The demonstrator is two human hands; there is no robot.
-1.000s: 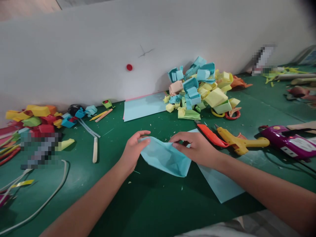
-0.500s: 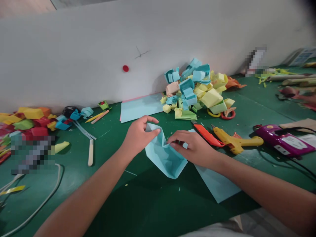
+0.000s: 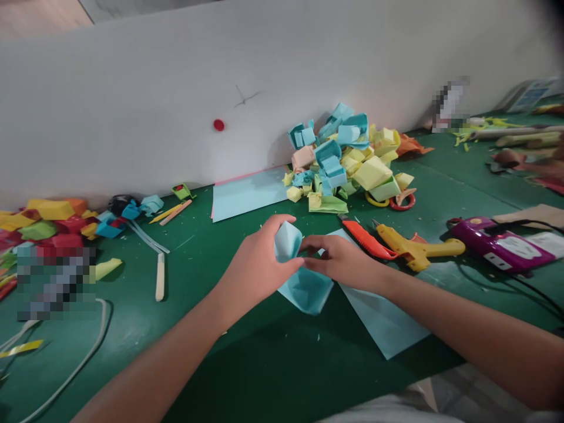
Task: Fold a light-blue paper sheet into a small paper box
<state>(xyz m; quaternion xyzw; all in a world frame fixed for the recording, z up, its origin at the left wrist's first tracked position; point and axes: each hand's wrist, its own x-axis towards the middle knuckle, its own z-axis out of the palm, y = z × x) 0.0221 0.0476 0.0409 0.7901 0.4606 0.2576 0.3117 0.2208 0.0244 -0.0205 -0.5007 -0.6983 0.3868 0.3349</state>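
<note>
Between my two hands is a folded piece of light blue paper [image 3: 308, 291], bent up at its upper left end and hollow at its lower end. My left hand [image 3: 263, 257] is wrapped round the raised end, thumb across the front. The fingers of my right hand [image 3: 337, 257] pinch the paper's right side, close to my left thumb; their tips are partly hidden. A flat sheet of blue paper [image 3: 385, 326] lies on the green table under my right wrist.
Folded paper pieces [image 3: 339, 161] are heaped against the white board [image 3: 132, 106]. To the right lie an orange utility knife [image 3: 368, 238], a yellow glue gun [image 3: 416, 247] and a purple device [image 3: 506, 244]. Colourful paper blocks [image 3: 53, 223] and a wooden stick [image 3: 160, 277] are on the left.
My left hand has moved right and closed round the upper end of the blue paper, folding it inward. My right hand stays at the paper's right side. The view has shifted slightly.
</note>
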